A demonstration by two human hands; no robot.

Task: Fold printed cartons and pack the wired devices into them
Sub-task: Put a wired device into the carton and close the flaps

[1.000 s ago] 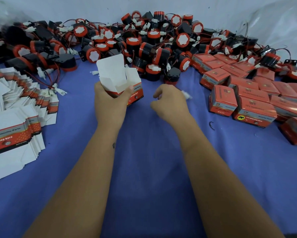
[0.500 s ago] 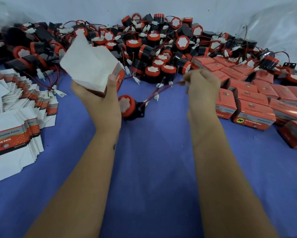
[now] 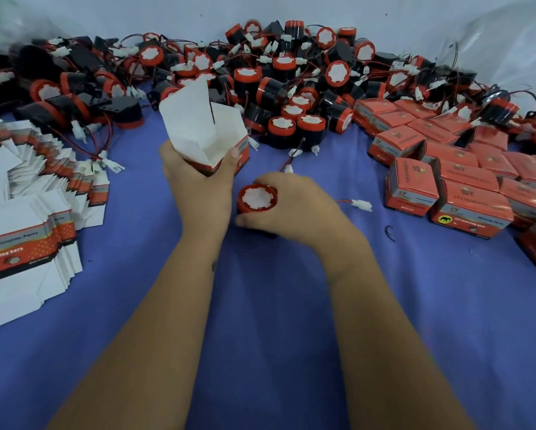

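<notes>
My left hand (image 3: 198,187) grips an open red printed carton (image 3: 204,135) with its white flaps standing up, held above the blue cloth. Just right of it, my right hand (image 3: 294,206) curls round a red-and-black wired device (image 3: 257,198), its white-centred face turned up toward me. The device's thin red wire and white plug (image 3: 362,204) trail out to the right on the cloth. The device's black body is mostly hidden under my fingers.
A big heap of loose wired devices (image 3: 276,85) fills the back. Flat unfolded cartons (image 3: 28,212) are stacked at the left. Several packed red cartons (image 3: 452,169) crowd the right. Blue cloth (image 3: 260,321) covers the table.
My right hand dragged one device out of the heap by its wire, then dropped down and took hold of the device near the carton. My left hand lowered the carton toward the middle.
</notes>
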